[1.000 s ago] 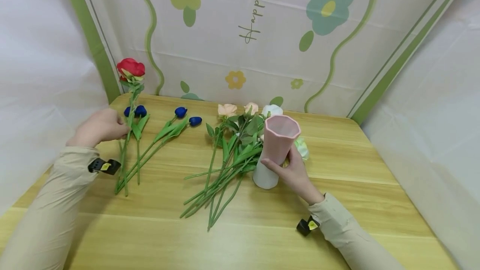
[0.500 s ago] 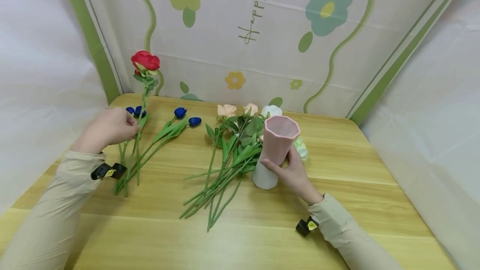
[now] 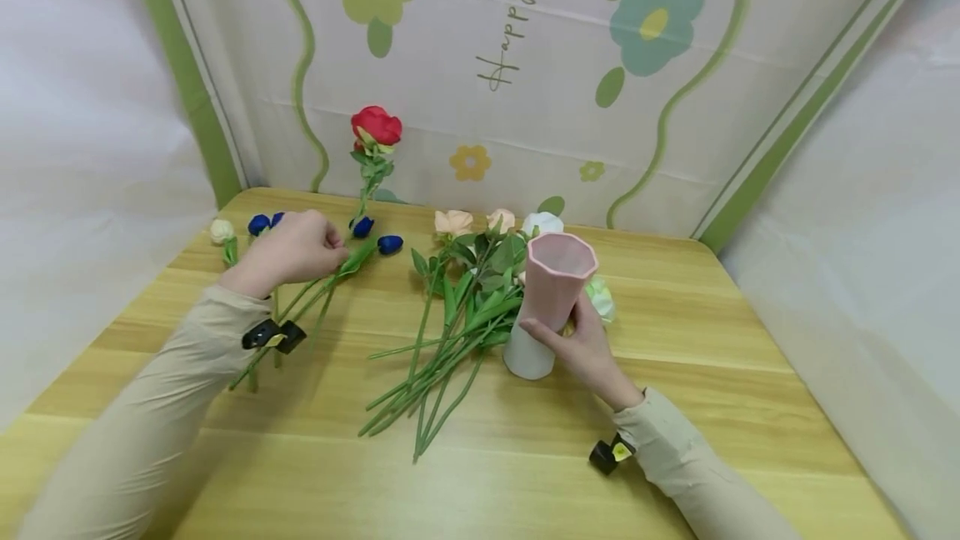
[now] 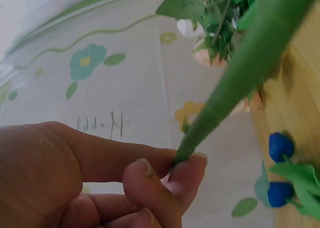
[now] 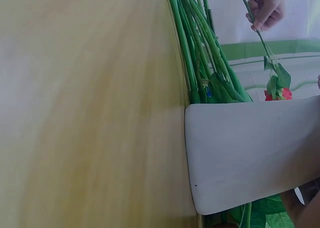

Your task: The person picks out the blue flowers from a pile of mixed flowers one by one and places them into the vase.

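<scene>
My left hand (image 3: 296, 248) pinches the green stem (image 4: 240, 83) of a red rose (image 3: 377, 126) between thumb and fingertips. The bloom rises above the back of the table, and the stem slants down below the hand. My right hand (image 3: 581, 352) grips the lower half of a pink-to-white vase (image 3: 555, 282), thumb in front; its far fingers are hidden. No stem shows in the vase's mouth. Blue tulips (image 3: 390, 245) lie just beyond my left hand, with more blue buds (image 3: 258, 224) partly behind it.
Left of the vase lies a heap of green stems (image 3: 427, 382) with peach roses (image 3: 453, 221) and a white bloom (image 3: 543, 223). A pale green flower (image 3: 602, 298) lies behind the vase. At the far left is a cream flower (image 3: 222, 231). A printed cloth (image 3: 420, 90) hangs behind the wooden table (image 3: 675, 340).
My left hand has carried the red rose to the right, off the left-hand flowers, uncovering the cream flower. The right hand and vase stay practically in place.
</scene>
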`<action>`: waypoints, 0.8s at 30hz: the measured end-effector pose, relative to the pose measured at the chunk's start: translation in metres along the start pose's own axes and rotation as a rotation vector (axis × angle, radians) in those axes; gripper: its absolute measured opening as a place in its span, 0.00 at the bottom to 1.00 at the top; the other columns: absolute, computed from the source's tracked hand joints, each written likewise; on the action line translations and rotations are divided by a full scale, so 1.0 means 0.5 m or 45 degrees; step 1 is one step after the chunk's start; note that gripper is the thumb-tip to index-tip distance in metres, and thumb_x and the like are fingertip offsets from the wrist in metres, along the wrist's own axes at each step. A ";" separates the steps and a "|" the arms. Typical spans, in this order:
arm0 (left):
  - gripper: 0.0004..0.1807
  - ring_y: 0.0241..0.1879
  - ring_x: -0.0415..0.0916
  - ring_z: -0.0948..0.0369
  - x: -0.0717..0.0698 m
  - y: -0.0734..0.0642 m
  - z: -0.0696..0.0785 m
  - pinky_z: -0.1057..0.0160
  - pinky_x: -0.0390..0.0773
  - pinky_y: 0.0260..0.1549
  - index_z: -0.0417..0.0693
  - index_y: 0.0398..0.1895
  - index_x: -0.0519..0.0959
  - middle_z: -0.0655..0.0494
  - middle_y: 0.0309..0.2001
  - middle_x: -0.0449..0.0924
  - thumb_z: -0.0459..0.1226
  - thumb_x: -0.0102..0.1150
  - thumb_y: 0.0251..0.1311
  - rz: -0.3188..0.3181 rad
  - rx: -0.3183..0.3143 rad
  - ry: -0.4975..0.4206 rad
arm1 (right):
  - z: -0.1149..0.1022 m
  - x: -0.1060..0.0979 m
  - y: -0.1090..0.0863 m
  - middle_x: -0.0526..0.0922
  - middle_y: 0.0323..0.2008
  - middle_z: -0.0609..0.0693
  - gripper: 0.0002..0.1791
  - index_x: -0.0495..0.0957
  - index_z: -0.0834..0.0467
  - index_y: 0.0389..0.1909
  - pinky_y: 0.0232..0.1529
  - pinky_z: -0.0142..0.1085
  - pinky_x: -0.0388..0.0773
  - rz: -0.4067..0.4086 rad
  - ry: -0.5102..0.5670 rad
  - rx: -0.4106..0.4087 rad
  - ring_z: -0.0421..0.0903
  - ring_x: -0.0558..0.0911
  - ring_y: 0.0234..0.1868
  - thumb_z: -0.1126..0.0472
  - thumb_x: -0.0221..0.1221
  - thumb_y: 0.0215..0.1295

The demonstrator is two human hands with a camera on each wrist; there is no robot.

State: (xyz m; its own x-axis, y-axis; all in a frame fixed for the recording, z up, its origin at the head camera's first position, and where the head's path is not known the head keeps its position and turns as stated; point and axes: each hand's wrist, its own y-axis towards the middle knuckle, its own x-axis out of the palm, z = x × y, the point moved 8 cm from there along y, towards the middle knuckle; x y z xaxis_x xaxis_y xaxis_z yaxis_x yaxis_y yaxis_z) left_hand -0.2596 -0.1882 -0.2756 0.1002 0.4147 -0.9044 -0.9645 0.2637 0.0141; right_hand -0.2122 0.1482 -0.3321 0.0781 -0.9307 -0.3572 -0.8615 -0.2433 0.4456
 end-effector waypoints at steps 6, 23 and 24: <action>0.25 0.13 0.49 0.64 0.033 0.026 0.049 0.65 0.54 0.16 0.53 0.09 0.60 0.61 0.11 0.54 0.35 0.52 0.66 0.006 0.031 -0.013 | 0.002 0.002 -0.002 0.72 0.60 0.61 0.40 0.60 0.66 0.68 0.60 0.52 0.67 -0.001 -0.017 0.000 0.56 0.73 0.59 0.71 0.68 0.57; 0.26 0.12 0.44 0.66 0.128 0.076 0.137 0.67 0.49 0.16 0.53 0.06 0.57 0.62 0.09 0.50 0.28 0.49 0.60 -0.124 0.189 -0.114 | 0.083 -0.003 0.004 0.72 0.61 0.52 0.41 0.61 0.54 0.70 0.60 0.51 0.67 -0.002 0.008 0.018 0.51 0.72 0.60 0.63 0.71 0.57; 0.25 0.12 0.43 0.66 0.132 0.078 0.139 0.67 0.49 0.16 0.53 0.06 0.57 0.63 0.09 0.49 0.28 0.49 0.59 -0.122 0.197 -0.111 | 0.085 -0.003 0.004 0.72 0.61 0.52 0.41 0.61 0.53 0.70 0.60 0.51 0.67 -0.001 0.011 0.015 0.50 0.72 0.60 0.62 0.71 0.57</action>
State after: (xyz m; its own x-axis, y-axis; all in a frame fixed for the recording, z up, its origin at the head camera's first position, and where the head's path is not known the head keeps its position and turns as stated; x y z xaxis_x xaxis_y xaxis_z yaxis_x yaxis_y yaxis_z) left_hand -0.2736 -0.0901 -0.3052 0.2167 0.4536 -0.8644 -0.9011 0.4336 0.0016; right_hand -0.2354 0.1606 -0.3657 0.0835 -0.9329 -0.3504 -0.8671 -0.2413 0.4357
